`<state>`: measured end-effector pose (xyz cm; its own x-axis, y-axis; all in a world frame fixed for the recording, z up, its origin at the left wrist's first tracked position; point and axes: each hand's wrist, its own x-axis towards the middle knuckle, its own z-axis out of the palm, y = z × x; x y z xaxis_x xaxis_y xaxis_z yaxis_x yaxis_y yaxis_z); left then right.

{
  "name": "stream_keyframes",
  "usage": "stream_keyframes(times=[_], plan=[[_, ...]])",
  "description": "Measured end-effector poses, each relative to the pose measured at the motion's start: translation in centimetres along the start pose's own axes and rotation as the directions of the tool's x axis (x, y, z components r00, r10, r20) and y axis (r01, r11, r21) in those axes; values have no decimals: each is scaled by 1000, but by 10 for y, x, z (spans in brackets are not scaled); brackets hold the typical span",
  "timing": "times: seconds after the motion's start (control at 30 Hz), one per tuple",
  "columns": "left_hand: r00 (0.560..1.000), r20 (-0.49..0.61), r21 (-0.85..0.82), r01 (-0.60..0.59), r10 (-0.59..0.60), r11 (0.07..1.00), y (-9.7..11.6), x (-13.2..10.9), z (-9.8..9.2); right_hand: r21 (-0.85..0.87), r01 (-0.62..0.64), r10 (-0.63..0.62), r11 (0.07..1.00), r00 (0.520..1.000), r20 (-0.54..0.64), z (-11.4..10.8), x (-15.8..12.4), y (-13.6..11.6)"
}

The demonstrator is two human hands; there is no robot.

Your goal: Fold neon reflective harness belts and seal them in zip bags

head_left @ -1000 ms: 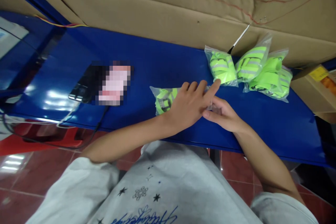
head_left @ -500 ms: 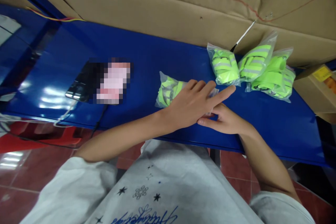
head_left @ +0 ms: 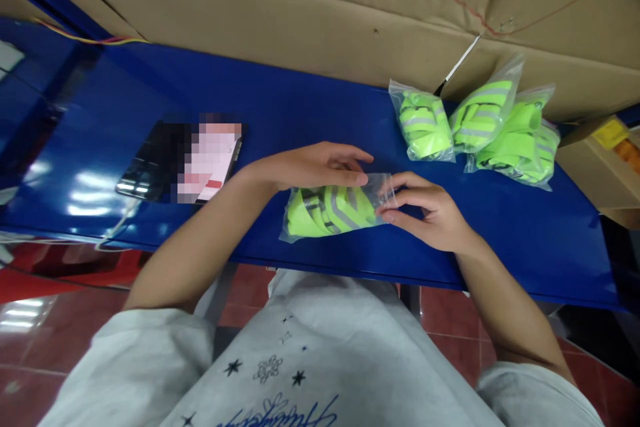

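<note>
A clear zip-top plastic bag (head_left: 330,210) holding a folded neon-yellow reflective vest or strap lies near the front edge of the blue table, its closure end toward the right. My right hand (head_left: 425,210) pinches that closure end between thumb and fingers. Along the upper side of the same bag rests my left hand (head_left: 320,163), fingers stretched loosely to the right and thumb apart from them, the thumb tip at the bag's top edge.
Several similar packed bags (head_left: 477,123) sit together at the back right, beside a cardboard box (head_left: 595,160). A phone-like black device (head_left: 155,160) with a cable is on the left of the blue table (head_left: 280,103). A brown cardboard-like panel (head_left: 300,13) stands behind.
My left hand has moved left and back off the closure end, uncovering the bag. The bag has shifted slightly toward me. My right hand stays at its right end.
</note>
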<state>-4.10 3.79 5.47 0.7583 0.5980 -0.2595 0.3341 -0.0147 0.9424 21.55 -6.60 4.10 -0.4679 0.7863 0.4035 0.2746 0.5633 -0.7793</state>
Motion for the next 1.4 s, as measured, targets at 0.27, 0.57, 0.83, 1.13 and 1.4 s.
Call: stream_keyframes(times=[0.27, 0.57, 0.83, 1.13, 1.4], plan=[[994, -104, -230, 19, -44, 973, -8, -4, 2, -80, -117, 116, 990, 993, -7, 4, -2, 6], [957, -266, -326, -205, 119, 923, -5, -15, 6, 267, -553, 591, 789, 803, -83, 8, 1, 20], [877, -464, -194, -237, 124, 952, -10, -4, 13, -167, -452, 425, 876, 888, -174, 9, -1, 11], [860, -493, -185, -252, 131, 950, -12, -1, 13, 230, -591, 624, 773, 773, -114, 5, 1, 16], [900, -408, -272, -282, 155, 920, -11, -3, 17, 197, -596, 625, 778, 767, -147, 6, 2, 11]])
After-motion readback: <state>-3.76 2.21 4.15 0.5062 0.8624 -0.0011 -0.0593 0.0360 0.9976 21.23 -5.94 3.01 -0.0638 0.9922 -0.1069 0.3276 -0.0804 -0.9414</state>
